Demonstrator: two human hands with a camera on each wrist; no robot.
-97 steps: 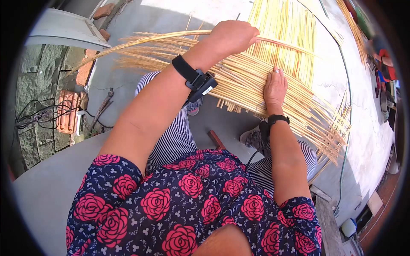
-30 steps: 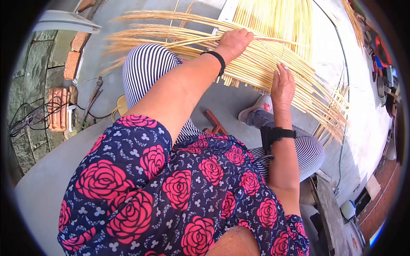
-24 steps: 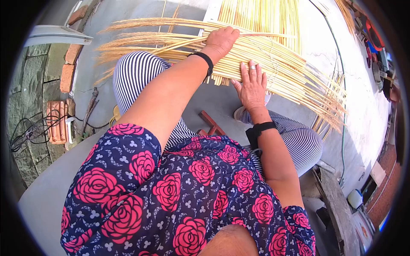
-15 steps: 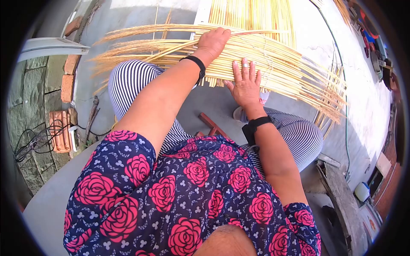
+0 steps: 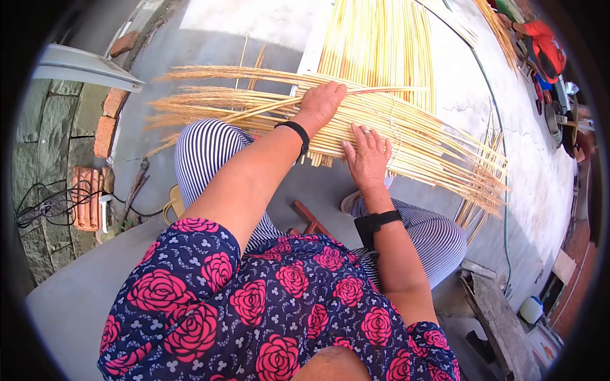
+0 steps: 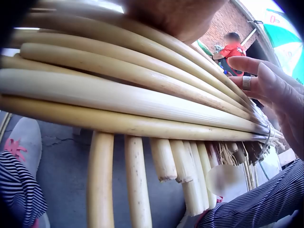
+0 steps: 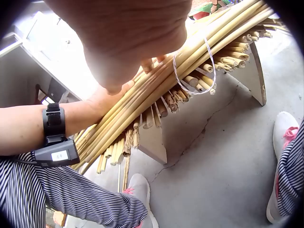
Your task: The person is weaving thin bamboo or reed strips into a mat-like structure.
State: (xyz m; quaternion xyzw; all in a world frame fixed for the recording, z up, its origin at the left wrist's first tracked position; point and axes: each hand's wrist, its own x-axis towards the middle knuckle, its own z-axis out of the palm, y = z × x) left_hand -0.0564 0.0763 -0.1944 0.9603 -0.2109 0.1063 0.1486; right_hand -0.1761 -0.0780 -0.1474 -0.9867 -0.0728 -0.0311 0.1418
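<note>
- Our 2 hands are apart: our left hand (image 5: 321, 105) grips some long stalks (image 5: 422, 143), and our right hand (image 5: 368, 162) rests on them.
- The pile crosses the upper middle of the frame.
- A string loop (image 7: 215, 71) hangs round some, right of centre.
- More stalks (image 5: 375, 44) lie near the top.
- We think the pile is mostly laid, but the slack loop looks unfinished.
</note>
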